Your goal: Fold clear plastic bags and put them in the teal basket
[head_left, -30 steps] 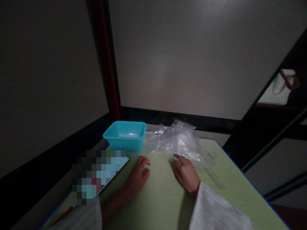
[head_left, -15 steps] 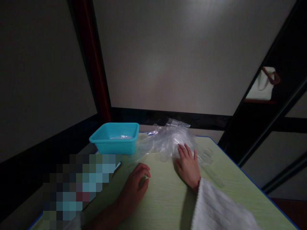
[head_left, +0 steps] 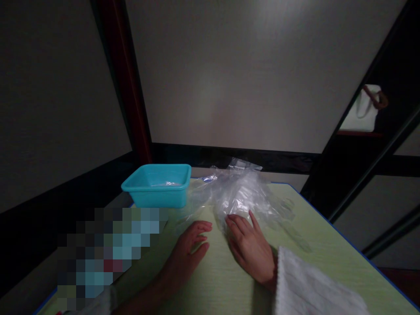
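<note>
A crumpled heap of clear plastic bags (head_left: 244, 194) lies at the back of a light green table (head_left: 311, 267). My right hand (head_left: 251, 249) rests flat on the table, fingers spread, fingertips touching the near edge of the plastic. My left hand (head_left: 188, 251) lies beside it on the table, fingers loosely stretched towards the plastic, holding nothing. A white knitted sleeve (head_left: 315, 288) covers my right forearm.
A turquoise plastic tub (head_left: 157, 186) stands at the table's back left with something pale inside. A blurred-out flat object (head_left: 108, 253) lies at the left front. Grey wall panels and dark frame bars close off the back and right.
My right hand has drawn back from on top of the plastic to its near edge. My left hand has slid slightly forward and its fingers have straightened.
</note>
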`<state>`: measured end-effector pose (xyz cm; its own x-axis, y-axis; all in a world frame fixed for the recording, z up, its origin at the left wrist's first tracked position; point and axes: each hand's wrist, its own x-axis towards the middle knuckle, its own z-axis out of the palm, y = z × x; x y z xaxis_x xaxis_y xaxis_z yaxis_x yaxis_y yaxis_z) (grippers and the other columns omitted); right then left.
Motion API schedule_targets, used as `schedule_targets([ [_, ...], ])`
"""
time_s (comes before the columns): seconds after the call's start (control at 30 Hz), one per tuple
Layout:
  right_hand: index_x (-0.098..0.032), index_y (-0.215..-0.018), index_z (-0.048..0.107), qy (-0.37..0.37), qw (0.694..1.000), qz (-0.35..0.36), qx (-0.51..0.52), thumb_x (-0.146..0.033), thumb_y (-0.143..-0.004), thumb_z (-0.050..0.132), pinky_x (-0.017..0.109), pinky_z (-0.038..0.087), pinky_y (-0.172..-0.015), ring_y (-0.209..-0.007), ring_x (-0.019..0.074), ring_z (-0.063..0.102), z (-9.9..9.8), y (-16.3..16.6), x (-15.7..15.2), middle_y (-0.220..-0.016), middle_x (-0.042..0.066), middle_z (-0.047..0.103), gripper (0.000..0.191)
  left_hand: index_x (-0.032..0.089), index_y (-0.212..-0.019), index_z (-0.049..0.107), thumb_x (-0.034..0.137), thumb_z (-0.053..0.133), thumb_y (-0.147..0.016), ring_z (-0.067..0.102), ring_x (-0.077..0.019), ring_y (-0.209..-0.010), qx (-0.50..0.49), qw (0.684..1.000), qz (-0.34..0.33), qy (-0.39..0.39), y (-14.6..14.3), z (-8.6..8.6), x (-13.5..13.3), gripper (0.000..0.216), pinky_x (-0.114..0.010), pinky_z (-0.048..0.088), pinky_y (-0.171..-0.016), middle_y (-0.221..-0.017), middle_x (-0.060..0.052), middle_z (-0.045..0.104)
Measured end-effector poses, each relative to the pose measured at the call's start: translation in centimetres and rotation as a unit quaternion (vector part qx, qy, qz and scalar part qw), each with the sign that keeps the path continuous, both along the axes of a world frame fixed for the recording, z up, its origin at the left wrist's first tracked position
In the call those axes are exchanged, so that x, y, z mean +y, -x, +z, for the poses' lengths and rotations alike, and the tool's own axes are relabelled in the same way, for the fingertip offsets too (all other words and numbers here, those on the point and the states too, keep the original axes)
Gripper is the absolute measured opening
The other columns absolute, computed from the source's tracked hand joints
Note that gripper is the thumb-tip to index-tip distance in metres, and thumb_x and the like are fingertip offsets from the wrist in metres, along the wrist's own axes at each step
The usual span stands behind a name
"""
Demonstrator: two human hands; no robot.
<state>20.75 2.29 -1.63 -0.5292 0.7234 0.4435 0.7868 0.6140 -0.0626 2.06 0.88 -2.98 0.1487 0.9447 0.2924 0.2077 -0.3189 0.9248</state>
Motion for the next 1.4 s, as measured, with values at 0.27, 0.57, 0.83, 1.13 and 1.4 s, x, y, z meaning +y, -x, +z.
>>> schedule_targets([
  [0.27,-0.013,-0.122,0.051,-0.024,0.992,0.122,0.024,-0.011,-0.084,0.043,0.051,0.029,-0.104,-0.103,0.0209,0.057,-0.2,0.0,-2.8,-0.11,0.01,0.063,0.039,0.021,-0.124,0.045,0.009,0.05,-0.07,0.033,-0.0234,-0.13,0.171,0.98,-0.013,-0.102,0.2,-0.3,-1.1,0.056,-0.043,0.03,-0.107,-0.14,-0.01,0.038],
  [0.57,-0.016,-0.124,0.049,-0.039,0.975,0.211,0.05,-0.016,-0.091,0.037,0.038,0.025,-0.109,-0.099,0.0149,0.059,-0.2,1.1,-3.8,-0.111,0.005,0.065,0.036,0.025,-0.135,0.035,0.004,0.051,-0.066,0.018,-0.0268,-0.136,0.254,0.953,-0.034,-0.159,0.7,-2.1,-0.6,0.075,-0.05,0.019,-0.109,-0.149,-0.005,0.021],
  [0.83,-0.018,-0.121,0.053,-0.062,0.974,0.215,0.041,-0.018,-0.092,0.038,0.032,0.028,-0.107,-0.103,0.0131,0.056,-0.4,1.2,-3.8,-0.115,0.001,0.063,0.032,0.021,-0.125,0.049,0.007,0.047,-0.073,0.026,-0.024,-0.134,0.242,0.957,-0.056,-0.151,1.2,-2.1,-0.5,0.053,-0.05,0.02,-0.109,-0.144,-0.008,0.034],
  [1.13,-0.019,-0.115,0.056,-0.067,0.977,0.203,0.027,-0.016,-0.089,0.043,0.035,0.032,-0.105,-0.099,0.0132,0.058,-0.6,1.1,-3.6,-0.114,0.003,0.063,0.029,0.021,-0.112,0.06,0.005,0.042,-0.076,0.032,-0.0218,-0.131,0.249,0.961,-0.053,-0.111,1.0,-0.9,-0.4,0.043,-0.051,0.017,-0.109,-0.137,-0.006,0.044],
  [1.4,-0.016,-0.093,0.063,-0.105,0.984,0.143,0.008,-0.017,-0.087,0.043,0.043,0.04,-0.095,-0.096,0.0205,0.059,0.9,0.1,-2.7,-0.115,0.01,0.063,0.021,0.019,-0.107,0.063,0.019,0.035,-0.086,0.039,-0.0212,-0.128,0.254,0.96,-0.011,-0.113,1.2,0.2,-0.1,0.036,-0.051,0.018,-0.109,-0.131,-0.008,0.051],
])
